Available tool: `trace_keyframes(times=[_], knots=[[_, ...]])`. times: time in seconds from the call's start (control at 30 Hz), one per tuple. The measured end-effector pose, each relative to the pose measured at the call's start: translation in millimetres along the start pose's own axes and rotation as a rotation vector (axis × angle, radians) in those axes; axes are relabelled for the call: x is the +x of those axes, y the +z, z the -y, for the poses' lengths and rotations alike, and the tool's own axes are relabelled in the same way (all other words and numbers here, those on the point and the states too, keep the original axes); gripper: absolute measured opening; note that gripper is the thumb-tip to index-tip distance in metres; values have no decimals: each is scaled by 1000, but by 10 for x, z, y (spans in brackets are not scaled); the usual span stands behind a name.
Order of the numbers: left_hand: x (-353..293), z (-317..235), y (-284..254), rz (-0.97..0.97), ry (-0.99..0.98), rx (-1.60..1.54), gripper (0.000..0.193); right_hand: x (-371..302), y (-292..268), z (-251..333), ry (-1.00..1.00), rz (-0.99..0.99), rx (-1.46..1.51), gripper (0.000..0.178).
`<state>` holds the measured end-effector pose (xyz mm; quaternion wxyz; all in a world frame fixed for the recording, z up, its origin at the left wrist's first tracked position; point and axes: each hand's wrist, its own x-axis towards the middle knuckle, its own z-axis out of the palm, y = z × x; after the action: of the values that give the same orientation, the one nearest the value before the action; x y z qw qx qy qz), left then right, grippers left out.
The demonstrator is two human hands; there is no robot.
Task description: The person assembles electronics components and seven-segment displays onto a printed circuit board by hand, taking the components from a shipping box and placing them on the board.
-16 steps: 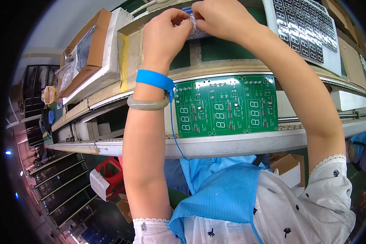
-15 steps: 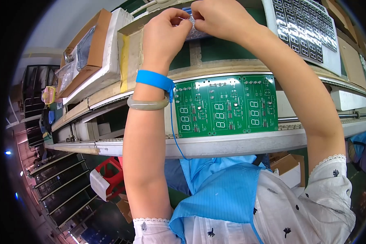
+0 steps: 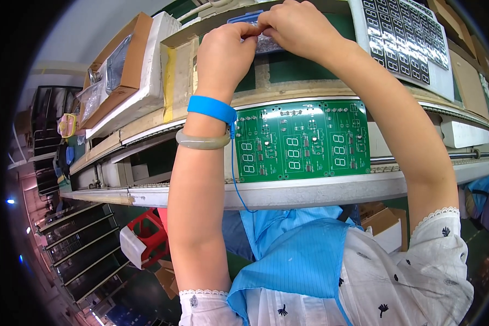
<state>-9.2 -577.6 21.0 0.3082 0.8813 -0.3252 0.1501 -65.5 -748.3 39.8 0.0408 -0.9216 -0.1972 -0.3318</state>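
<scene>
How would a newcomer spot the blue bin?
Find the large green circuit board, then look beyond it, where the left hand and right hand sit close together. The blue bin lies beneath them; unlike the black digit displays to its right, it holds small shiny pieces.

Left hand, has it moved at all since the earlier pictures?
Yes, slightly: judged against the blue tray, the left hand has drawn back toward the green circuit board, baring more of the tray's far rim.
</scene>
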Motion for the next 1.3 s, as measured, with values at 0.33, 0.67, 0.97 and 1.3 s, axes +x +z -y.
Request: trace_keyframes(times=[0.33,0.67,0.97,1.3], knots=[[-420,-440,-274,221,64,-217,13,51,-240,-34,304,145,382,17],[-710,-518,-237,370,83,-37,9,-256,-480,-66,367,167,534,17],[-748,-670,-157,355,76,295,10,-623,-655,-41,447,154,593,20],[-757,-700,-145,346,82,372,9,-962,-827,-8,502,92,707,21]])
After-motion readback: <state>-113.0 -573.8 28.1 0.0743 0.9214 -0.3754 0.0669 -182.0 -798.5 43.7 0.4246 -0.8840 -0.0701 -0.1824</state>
